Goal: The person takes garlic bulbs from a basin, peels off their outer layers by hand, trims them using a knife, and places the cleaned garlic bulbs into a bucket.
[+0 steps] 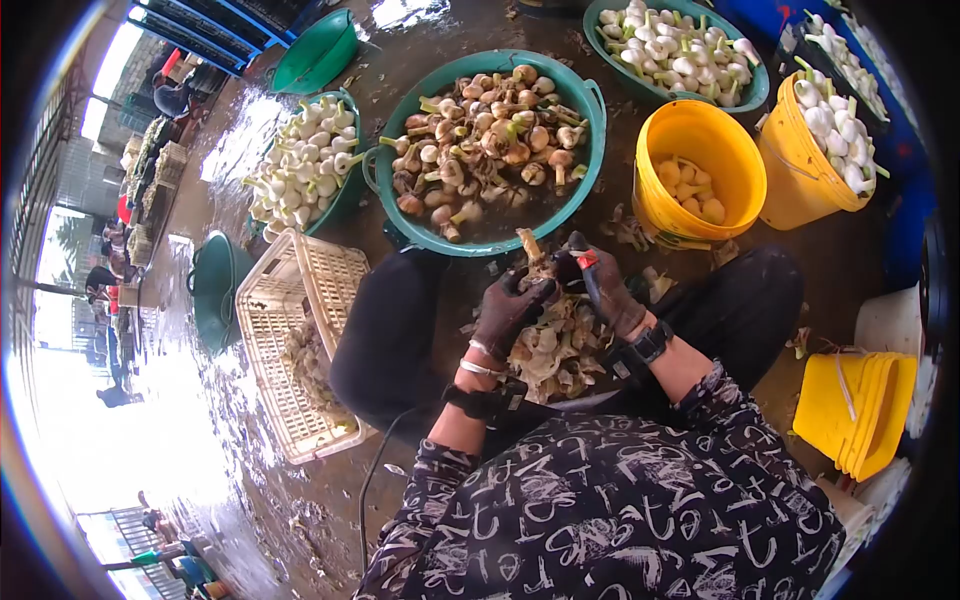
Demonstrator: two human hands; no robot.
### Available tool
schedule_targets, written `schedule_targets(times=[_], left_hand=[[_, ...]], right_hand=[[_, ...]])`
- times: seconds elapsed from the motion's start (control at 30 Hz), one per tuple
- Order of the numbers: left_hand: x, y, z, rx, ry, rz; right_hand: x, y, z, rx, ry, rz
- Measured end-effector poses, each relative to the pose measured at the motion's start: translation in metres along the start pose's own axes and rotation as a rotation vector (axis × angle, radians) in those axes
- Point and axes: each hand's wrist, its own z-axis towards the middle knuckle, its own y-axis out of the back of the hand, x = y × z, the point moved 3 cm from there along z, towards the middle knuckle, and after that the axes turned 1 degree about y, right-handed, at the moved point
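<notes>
My left hand [512, 312], in a dark glove, is closed around a garlic bulb [533, 250] whose brown stem points up and away from me. Close beside it, my right hand [612, 290], also gloved, has its fingers bent around something with a small red part [587, 259]; the rest is hidden. A heap of garlic peelings [560, 350] lies between my legs, below both hands. Just beyond them stands a wide green basin [440, 240] of unpeeled, brownish garlic bulbs [490, 130].
A yellow bucket [650, 205] with a few pale bulbs stands front right, beside another yellow bucket [785, 205] full of white garlic. Green tubs of white garlic [310, 170] flank the basin. A cream plastic crate [265, 350] holds peelings at left. Stacked yellow containers [840, 410] sit right.
</notes>
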Motion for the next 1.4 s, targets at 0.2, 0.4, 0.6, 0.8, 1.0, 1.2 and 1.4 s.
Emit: schedule_targets(times=[0.2, 0.4, 0.6, 0.8, 1.0, 1.2, 1.4], left_hand=[[-0.037, -0.018, -0.027, -0.101, -0.598, 0.824], [-0.049, -0.017, -0.025, -0.127, -0.625, 1.055], [-0.049, 0.001, -0.009, 0.034, -0.405, 0.622], [-0.055, -0.009, -0.008, 0.011, -0.556, 0.983], [-0.057, -0.013, -0.006, 0.029, -0.603, 1.076], [-0.042, -0.007, 0.001, 0.095, -0.266, 0.619], [-0.033, -0.025, -0.006, 0.005, -0.331, 0.593]], right_hand=[[0.054, -0.034, -0.035, -0.057, 0.108, -0.879], [0.051, -0.030, -0.031, 0.063, 0.093, -0.681], [0.070, -0.023, -0.038, 0.287, -0.001, -0.146], [0.042, -0.018, -0.022, -0.007, 0.135, -0.644], [0.045, -0.019, -0.032, 0.087, -0.123, -0.319], [0.061, -0.020, -0.041, 0.183, -0.108, -0.205], [0.081, -0.041, -0.050, 0.307, 0.411, -0.400]])
